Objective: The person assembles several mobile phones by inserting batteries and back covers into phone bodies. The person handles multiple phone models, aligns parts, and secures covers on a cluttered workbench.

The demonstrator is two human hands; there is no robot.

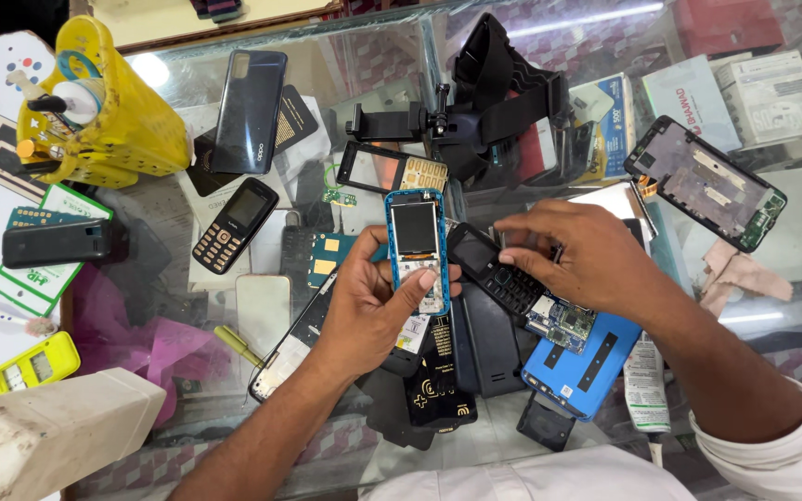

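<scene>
So here's where the work stands on the glass tabletop [364,56]. The left hand [368,306] holds the blue keypad phone [417,246] up over the middle of the tabletop, grip wrapped around its lower half with the thumb pressed across the front just under the small screen. The front cover is off and the keypad area is bare, so it's opened up but not put back together.

The right hand [573,255] is down on a black keypad phone [496,272] lying just beside the blue one, fingers curled and pinching at something near its top edge. Honestly I can't tell what's between the fingertips, the view there is too busy.

Plenty around is in pieces: a bare circuit board [559,322] touching the black phone's lower end, a blue back cover [582,357] under it toward the near edge, a stripped smartphone frame [705,182] by the right edge, and a loose black frame with a keypad contact sheet [392,170] further back. A whole black keypad phone with gold keys [234,225] and a dark smartphone [250,109] sit toward the left, next to a yellow tool basket [109,102] at the far left corner.

Judging by all that, it looks mid-repair: disassembly mostly done, reassembly not started.
</scene>
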